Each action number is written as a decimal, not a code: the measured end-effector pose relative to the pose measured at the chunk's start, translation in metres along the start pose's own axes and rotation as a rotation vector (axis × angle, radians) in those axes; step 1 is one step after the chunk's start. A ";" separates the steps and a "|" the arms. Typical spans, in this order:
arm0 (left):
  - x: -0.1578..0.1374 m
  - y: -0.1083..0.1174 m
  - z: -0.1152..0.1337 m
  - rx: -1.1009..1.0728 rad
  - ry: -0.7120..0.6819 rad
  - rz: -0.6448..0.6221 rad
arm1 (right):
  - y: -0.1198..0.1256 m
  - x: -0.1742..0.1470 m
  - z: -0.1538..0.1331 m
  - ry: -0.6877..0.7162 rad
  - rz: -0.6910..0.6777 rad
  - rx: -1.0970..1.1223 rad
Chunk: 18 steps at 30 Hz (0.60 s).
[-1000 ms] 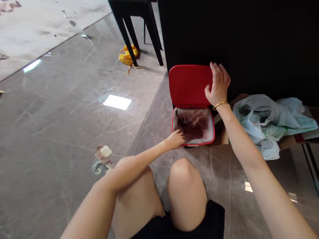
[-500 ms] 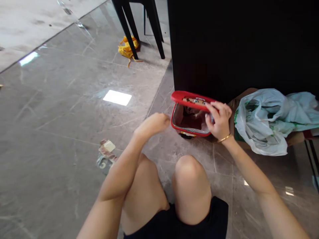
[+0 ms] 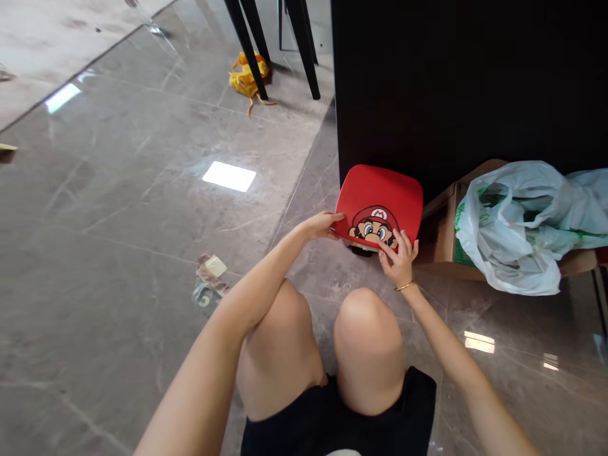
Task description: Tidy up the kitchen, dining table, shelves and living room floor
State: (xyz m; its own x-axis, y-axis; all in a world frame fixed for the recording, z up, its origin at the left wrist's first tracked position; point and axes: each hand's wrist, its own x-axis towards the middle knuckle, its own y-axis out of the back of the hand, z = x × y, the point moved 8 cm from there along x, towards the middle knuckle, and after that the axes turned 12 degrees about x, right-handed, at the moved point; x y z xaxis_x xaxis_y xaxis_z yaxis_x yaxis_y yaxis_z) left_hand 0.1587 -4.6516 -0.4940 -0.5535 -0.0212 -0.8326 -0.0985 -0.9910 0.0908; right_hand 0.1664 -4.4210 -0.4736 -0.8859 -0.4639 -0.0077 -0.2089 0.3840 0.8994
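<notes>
A red bin lid (image 3: pixel 384 190) with a cartoon face in a red cap on its front part lies down over the bin's mouth, hiding the inside. Below its front edge, a dark piece of the bin (image 3: pixel 361 251) peeks out. My left hand (image 3: pixel 325 225) pinches the lid's left edge, thumb on top and fingers curled at the side. At the front right corner, my right hand (image 3: pixel 399 256) touches the lid with spread fingertips; a gold bracelet (image 3: pixel 405 287) circles that wrist.
A black panel (image 3: pixel 465 82) stands right behind the bin. To the right, a cardboard box (image 3: pixel 439 234) holds white plastic bags (image 3: pixel 517 221). Crumpled wrappers (image 3: pixel 209 278) lie on the floor at left. A yellow cloth item (image 3: pixel 247 76) sits by black chair legs (image 3: pixel 304 50).
The lid has swung down from partly raised to covering the bin. My left hand has come onto its left edge, and my right hand has moved down to its front right.
</notes>
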 end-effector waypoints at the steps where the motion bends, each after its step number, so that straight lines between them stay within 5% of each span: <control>1: 0.000 -0.006 0.004 -0.057 -0.009 0.038 | 0.003 0.002 0.007 -0.022 0.043 0.018; 6: 0.003 -0.032 0.017 -0.099 -0.065 0.117 | 0.021 0.011 0.030 0.006 0.347 0.211; 10: 0.008 -0.002 -0.010 0.001 -0.246 0.058 | 0.024 0.012 0.013 -0.028 0.578 0.166; 13: -0.018 0.078 -0.089 0.209 -0.251 0.464 | 0.012 0.016 -0.036 0.092 0.522 0.160; 15: -0.058 0.138 -0.176 0.301 0.027 0.819 | -0.008 0.019 -0.077 0.214 0.391 0.201; 18: -0.115 0.192 -0.298 0.262 0.337 0.963 | -0.052 0.023 -0.138 0.395 0.150 0.323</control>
State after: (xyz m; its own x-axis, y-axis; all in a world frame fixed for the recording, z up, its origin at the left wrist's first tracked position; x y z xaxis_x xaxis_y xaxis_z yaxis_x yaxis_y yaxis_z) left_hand 0.4500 -4.8791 -0.5434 -0.2385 -0.8598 -0.4515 0.0629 -0.4776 0.8763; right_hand 0.2139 -4.5621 -0.4607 -0.7055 -0.6261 0.3321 -0.2635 0.6668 0.6971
